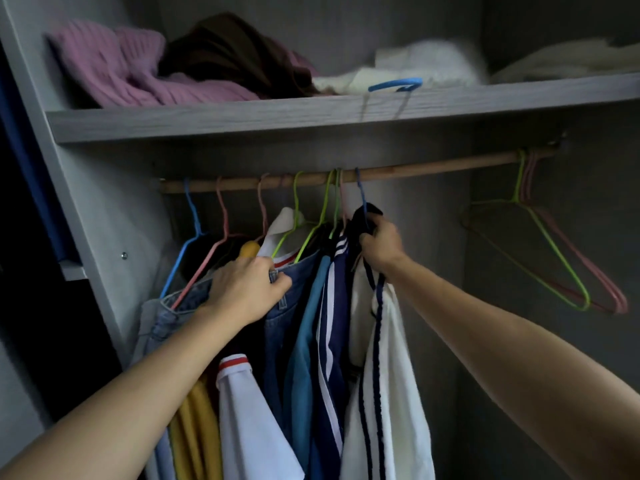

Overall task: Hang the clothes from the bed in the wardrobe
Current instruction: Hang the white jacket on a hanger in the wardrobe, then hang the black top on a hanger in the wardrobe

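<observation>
wardrobe (114,202) interior, with the wooden rail (415,169) as reference. the right hand (379,244), just below the rail's middle, has its fingers curled tight round the neck of a navy hanger (361,197) whose hook reaches the rail; a white garment with navy stripes (391,375) hangs from it, at the right edge of the row of hung clothes. the left hand (247,289), lower and toward the rail's left half, grips the waistband of a denim garment (277,320) hung on a green hanger. empty hangers (540,244) hang at the rail's right end. above the rail, a shelf (207,123) carries a pink knit (114,64) and 1 light blue hanger (394,84).
</observation>
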A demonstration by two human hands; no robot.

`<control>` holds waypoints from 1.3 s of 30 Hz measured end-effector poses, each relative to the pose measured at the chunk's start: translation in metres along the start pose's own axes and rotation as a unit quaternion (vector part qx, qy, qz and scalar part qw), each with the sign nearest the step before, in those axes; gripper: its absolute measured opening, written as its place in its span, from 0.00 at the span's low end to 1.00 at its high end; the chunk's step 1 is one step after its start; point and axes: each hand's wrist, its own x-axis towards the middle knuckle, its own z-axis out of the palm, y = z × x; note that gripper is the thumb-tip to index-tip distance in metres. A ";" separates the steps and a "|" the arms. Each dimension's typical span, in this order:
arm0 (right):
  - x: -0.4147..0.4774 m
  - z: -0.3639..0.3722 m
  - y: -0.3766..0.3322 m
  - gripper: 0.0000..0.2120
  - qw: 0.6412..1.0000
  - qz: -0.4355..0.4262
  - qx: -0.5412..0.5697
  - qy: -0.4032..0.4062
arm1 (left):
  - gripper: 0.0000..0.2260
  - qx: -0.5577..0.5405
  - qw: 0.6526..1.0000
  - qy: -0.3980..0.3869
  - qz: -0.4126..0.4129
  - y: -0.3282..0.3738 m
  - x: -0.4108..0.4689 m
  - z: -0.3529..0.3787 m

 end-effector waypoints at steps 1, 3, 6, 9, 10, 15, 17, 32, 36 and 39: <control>0.000 -0.009 0.002 0.24 1.000 0.013 -0.017 0.021 | 0.14 0.002 1.000 0.002 0.005 0.003 0.000 0.001; 0.002 -0.026 0.007 0.24 0.997 0.034 -0.051 0.054 | 0.15 0.004 1.000 0.006 0.027 0.012 -0.004 0.002; 0.001 -0.043 0.009 0.28 0.993 0.034 -0.103 0.046 | 0.16 -0.011 0.998 0.030 0.055 0.019 -0.011 0.004; -0.018 -0.054 0.008 0.35 0.991 0.028 -0.124 0.032 | 0.14 -0.038 0.992 0.082 0.086 0.024 -0.017 0.007; -0.025 -0.058 0.011 0.38 0.992 0.032 -0.116 0.031 | 0.13 -0.052 0.989 0.094 0.098 0.027 -0.019 0.008; -0.074 -0.101 0.040 0.30 0.985 0.047 -0.161 0.043 | 0.13 -0.111 0.971 0.109 0.182 0.073 -0.040 -0.006; -0.104 -0.135 0.053 0.19 0.975 0.048 -0.212 0.047 | 0.12 -0.150 0.961 0.102 0.207 0.106 -0.051 -0.010; -0.465 -0.455 0.169 0.08 0.865 0.338 -0.353 0.116 | 0.09 -0.273 0.865 -0.164 0.388 0.438 -0.277 0.017; -0.522 -0.512 0.194 0.08 0.843 0.386 -0.350 0.133 | 0.08 -0.275 0.836 -0.202 0.429 0.511 -0.306 0.026; -0.547 -0.550 0.220 0.09 0.824 0.431 -0.342 0.134 | 0.09 -0.275 0.819 -0.226 0.450 0.566 -0.319 0.040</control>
